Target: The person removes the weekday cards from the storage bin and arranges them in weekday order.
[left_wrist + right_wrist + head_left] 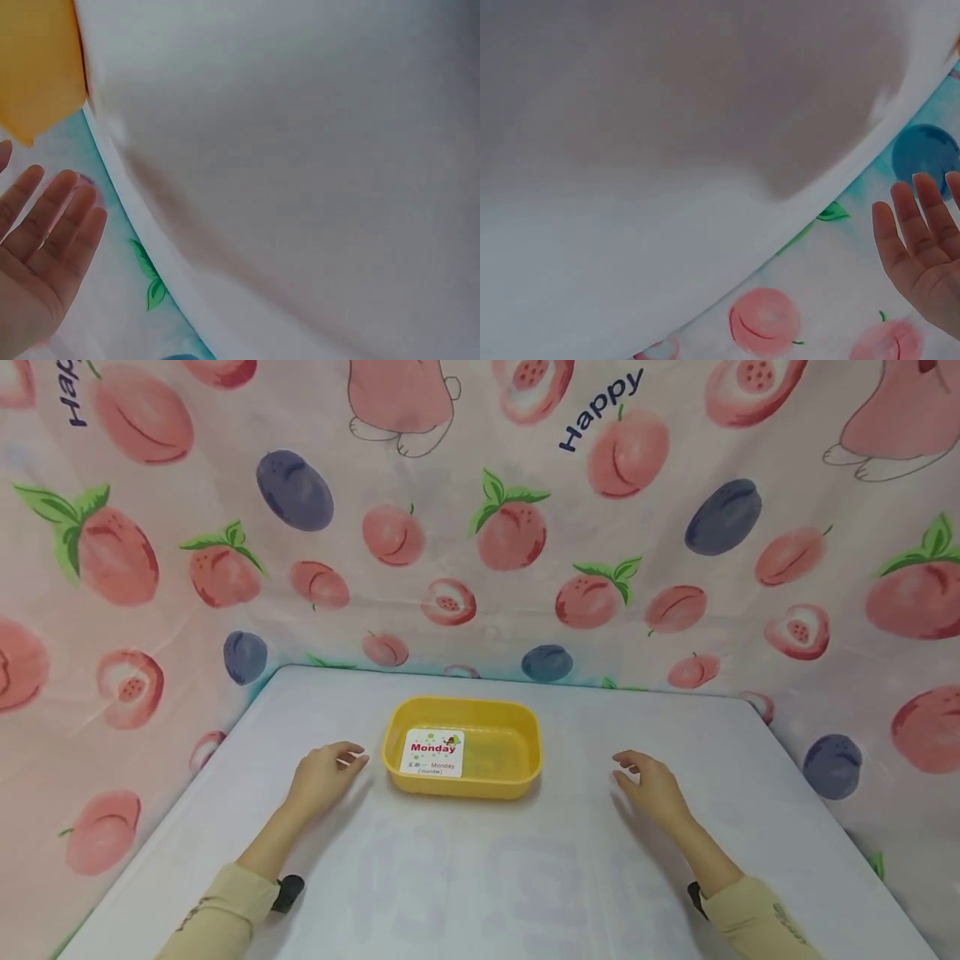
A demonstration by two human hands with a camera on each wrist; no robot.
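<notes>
Left hand (321, 781) near, right hand (654, 788) farther from yellow tray (480, 788); both hands' fingers (913, 217) loosely spread. "Monday" flashcard (432, 753) inside tray.

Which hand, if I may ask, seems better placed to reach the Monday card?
Probably the left hand: it is nearer the yellow tray, whose left end holds the Monday card; the right hand is farther.

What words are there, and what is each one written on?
"Monday": big red letters, on the white card in the yellow tray.
"Monday": smaller, lower on that card.
Chinese characters and a bracketed line on it: too small to read surely.
"Happy": on the fruit-print cloth, top of the head view, right of centre.
"Hap": same cloth, top left, the rest cut off.
Faint marks on the table: too blurred to read.
</notes>
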